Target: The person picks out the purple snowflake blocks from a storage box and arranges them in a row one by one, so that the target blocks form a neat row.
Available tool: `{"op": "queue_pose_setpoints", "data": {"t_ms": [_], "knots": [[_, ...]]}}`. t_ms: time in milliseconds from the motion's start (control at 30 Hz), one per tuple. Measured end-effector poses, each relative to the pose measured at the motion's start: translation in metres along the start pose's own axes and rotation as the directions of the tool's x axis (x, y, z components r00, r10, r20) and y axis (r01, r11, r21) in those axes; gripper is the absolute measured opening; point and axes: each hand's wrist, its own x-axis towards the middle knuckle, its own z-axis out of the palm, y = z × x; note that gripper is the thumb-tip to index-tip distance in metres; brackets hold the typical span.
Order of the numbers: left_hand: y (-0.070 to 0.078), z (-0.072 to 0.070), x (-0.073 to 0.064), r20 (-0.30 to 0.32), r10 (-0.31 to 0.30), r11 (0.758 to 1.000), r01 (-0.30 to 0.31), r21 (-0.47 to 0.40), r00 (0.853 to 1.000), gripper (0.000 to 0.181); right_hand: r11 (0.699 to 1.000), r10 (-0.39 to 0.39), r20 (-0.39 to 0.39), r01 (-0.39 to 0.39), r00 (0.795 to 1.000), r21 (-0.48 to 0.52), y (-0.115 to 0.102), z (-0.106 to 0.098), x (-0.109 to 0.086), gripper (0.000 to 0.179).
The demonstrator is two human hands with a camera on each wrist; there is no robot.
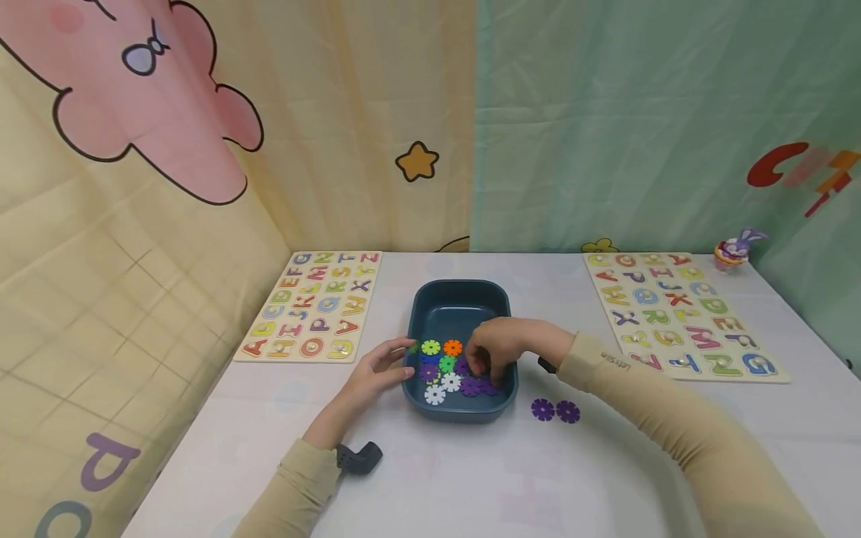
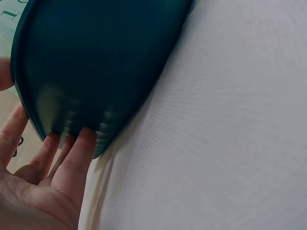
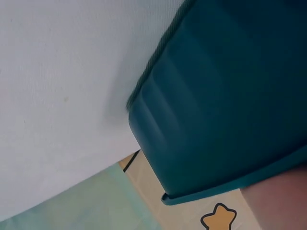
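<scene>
In the head view a dark blue-green plastic bin (image 1: 460, 292) holds several notched, flower-shaped plastic discs in white, green, orange, blue and purple. My left hand (image 1: 375, 368) touches the bin's left side. Its fingertips rest against the outer wall (image 2: 110, 62) in the left wrist view. Reaching over the right rim, my right hand (image 1: 499, 345) has its fingers bent down among the purple discs (image 1: 470, 386); whether they pinch one is hidden. Two purple discs, one left (image 1: 542, 409) and one right (image 1: 568, 412), lie on the table outside the bin. The right wrist view shows mostly the bin's outer wall (image 3: 206, 110).
Alphabet puzzle boards lie at the back left (image 1: 311, 305) and back right (image 1: 679, 314) of the white table (image 1: 444, 478). A small purple bunny figure (image 1: 738, 248) stands in the far right corner. Printed curtains (image 1: 377, 90) hang behind the table.
</scene>
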Motion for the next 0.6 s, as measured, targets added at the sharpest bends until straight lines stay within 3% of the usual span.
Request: {"op": "queue_pose_setpoints", "data": {"t_ms": [433,600], "knots": [[-0.0010,-0.0002,0.0001,0.000,0.014,1.000,-0.014,-0.004,1.000,0.052,0.990,-0.099,-0.102,0.108,0.990,0.095,0.0052,0.0019,0.0017,0.016],[-0.0012,-0.0004,0.0007,0.003,0.011,1.000,-0.011,-0.003,1.000,0.052,0.989,-0.094,-0.070,0.102,0.993,0.112,0.0065,0.0016,0.0024,0.019]]}}
